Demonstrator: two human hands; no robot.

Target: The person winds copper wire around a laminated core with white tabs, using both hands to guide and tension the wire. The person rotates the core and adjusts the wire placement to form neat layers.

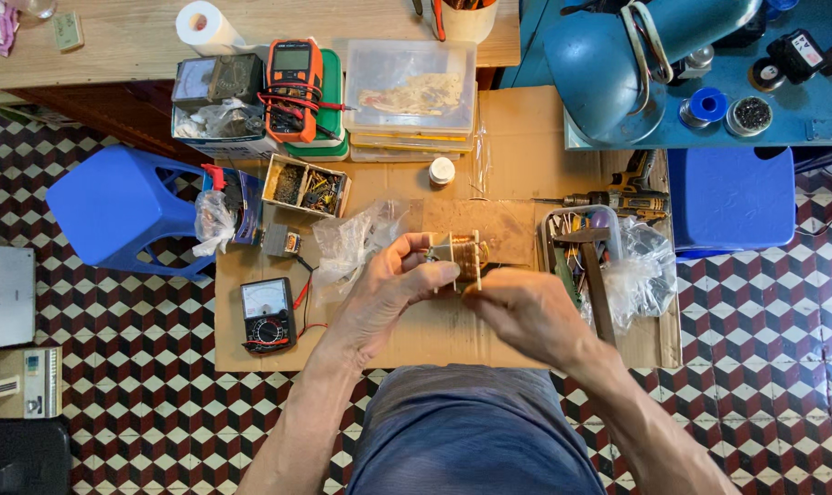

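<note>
Both my hands on the coil (466, 258).
L hand (393, 289) & R hand (526, 312) clamped on it, over the cardboard (434, 335), meter (268, 314) nearby.

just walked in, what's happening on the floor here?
A person sits over a sheet of cardboard on the tiled floor, holding a small copper-wound coil in both hands. The left hand grips its side; the right hand works at its near edge. Two multimeters and parts boxes lie around.
</note>
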